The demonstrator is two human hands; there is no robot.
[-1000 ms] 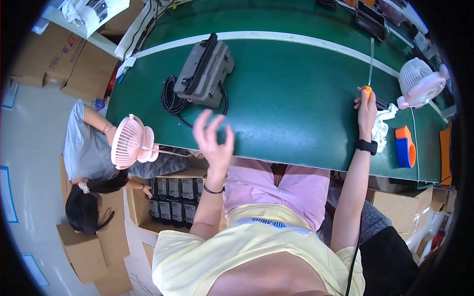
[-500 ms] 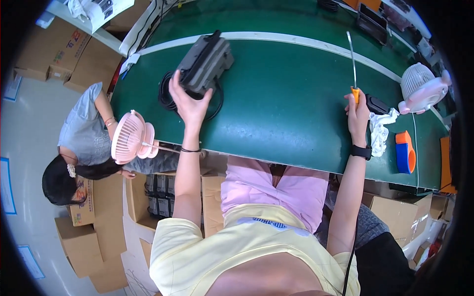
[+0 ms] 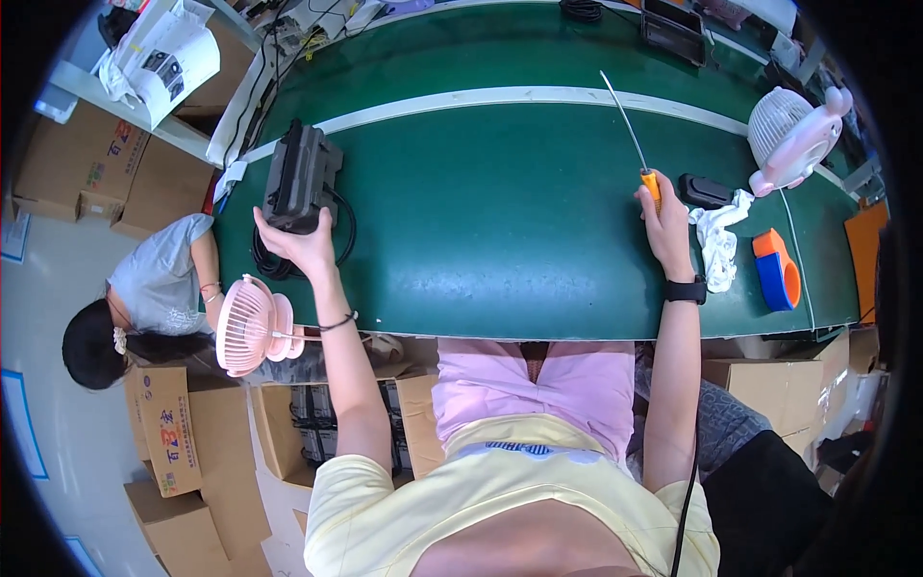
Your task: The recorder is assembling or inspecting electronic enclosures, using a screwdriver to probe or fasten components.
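Green bench (image 3: 500,240), long, boxes stacked below. Your left hand (image 3: 300,245) grips the near end of one black charger (image 3: 300,178), fingers wrapped on it. Your right hand (image 3: 663,213) is clamped on one screwdriver (image 3: 635,144), shaft pointing away. Two pink fans: one (image 3: 793,135) beyond your right fingers, one (image 3: 248,322) below your left wrist.

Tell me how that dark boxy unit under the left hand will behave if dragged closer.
The dark boxy unit looks rigid and probably heavy. Its black cable coils beside it and may trail or snag. The left hand grips only its near end, so it might pivot.
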